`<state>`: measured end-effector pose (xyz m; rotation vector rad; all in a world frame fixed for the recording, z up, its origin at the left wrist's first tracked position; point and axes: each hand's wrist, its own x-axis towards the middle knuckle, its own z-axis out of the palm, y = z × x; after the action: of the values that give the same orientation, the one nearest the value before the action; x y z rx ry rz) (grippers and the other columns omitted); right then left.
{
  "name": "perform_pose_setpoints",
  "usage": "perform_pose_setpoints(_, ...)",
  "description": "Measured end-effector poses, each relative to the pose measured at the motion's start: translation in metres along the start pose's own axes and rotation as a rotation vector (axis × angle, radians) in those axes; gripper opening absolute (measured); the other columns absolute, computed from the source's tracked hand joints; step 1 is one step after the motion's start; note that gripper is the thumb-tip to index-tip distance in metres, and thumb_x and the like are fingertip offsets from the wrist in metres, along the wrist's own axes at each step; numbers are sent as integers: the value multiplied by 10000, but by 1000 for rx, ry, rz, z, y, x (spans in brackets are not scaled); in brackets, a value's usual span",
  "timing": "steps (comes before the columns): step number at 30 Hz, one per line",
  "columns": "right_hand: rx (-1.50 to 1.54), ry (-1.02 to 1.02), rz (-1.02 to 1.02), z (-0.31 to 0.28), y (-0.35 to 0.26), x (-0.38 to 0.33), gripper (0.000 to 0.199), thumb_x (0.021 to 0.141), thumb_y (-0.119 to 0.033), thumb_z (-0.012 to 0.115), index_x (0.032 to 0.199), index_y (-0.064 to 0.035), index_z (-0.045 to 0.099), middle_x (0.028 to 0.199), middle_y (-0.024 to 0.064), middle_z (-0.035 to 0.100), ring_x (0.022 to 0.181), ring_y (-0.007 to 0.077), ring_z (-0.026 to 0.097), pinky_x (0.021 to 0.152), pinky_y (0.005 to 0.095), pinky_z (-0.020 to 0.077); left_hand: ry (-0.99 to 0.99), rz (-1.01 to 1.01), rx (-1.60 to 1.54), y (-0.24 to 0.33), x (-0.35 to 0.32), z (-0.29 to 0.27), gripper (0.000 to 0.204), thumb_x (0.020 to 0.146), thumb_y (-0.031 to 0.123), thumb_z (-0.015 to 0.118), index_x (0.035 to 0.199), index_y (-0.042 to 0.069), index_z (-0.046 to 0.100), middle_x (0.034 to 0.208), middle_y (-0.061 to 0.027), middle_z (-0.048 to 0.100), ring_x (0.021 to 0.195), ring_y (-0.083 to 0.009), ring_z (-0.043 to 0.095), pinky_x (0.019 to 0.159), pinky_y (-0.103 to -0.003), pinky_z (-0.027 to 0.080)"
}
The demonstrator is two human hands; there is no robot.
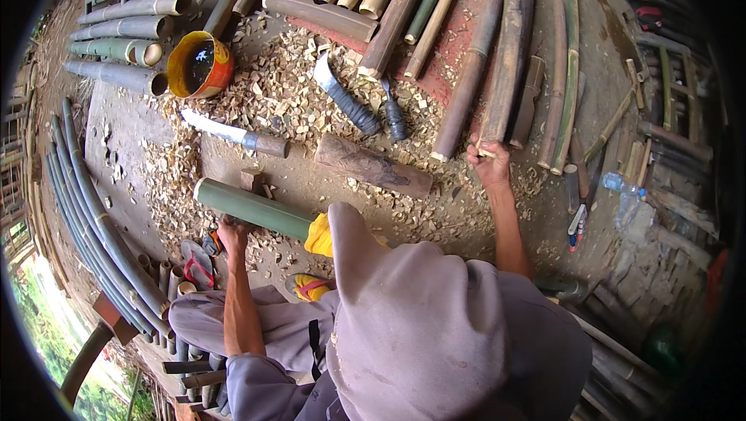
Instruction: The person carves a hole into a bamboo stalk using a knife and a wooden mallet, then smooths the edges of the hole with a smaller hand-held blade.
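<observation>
This looks like a rough bamboo workshop, with a side open to daylight and greenery [39,320] at the lower left. Cut bamboo tubes [132,28] lie stacked at the upper left, brown bamboo lengths [503,55] spread over the floor [124,125], and a green bamboo length [252,207] lies near the middle. Pale chips [272,98] litter the ground (thickest around the blades). A straight knife [233,132], a curved blade [342,98] and a wooden block [373,166] lie among them, near an orange bucket [221,67] of dark liquid.

Greyish-mauve hood [435,304] — bluish sleeve [264,386] — and, apparently, a black strap [314,339].
</observation>
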<state>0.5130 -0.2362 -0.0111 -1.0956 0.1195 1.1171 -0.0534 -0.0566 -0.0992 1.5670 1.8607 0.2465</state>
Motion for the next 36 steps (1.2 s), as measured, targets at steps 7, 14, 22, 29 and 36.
perform_pose_setpoints(7,7,-14,-23,-8,-7,1,293,718,-103,579,997,-21,542,849,82,564,647,170,498,535,282,403,-3,-28,-42,-7,0,-7,345,628,139,693,943,2,661,790,-135,695,715,-192,653,684,-316,495)
perform_pose_setpoints(14,-78,200,-71,-58,-34,-7,104,710,-108,573,775,-33,544,851,101,573,632,191,490,515,303,394,-36,2,-87,-12,2,0,322,635,119,691,926,-14,655,784,-117,692,693,-157,624,671,-301,490)
perform_pose_setpoints(22,-110,346,-27,-76,-9,-8,114,707,-104,577,797,-48,533,795,78,551,617,187,482,507,307,389,-30,-6,-102,-6,-1,-7,332,638,118,692,938,-16,648,804,-115,694,725,-153,626,692,-296,490)
perform_pose_setpoints(29,-94,338,-48,-73,-3,-8,110,715,-103,585,808,-64,540,808,66,553,624,177,491,511,296,394,-43,-39,-58,-2,-1,-6,344,629,121,703,938,-19,646,823,-104,697,747,-143,621,715,-289,488)
perform_pose_setpoints(36,-99,279,-68,-51,3,-3,147,712,-84,597,846,-54,546,823,56,559,635,169,500,524,296,400,18,50,-112,4,-3,-1,262,646,129,644,848,-38,637,722,-92,668,638,-132,596,597,-294,491)
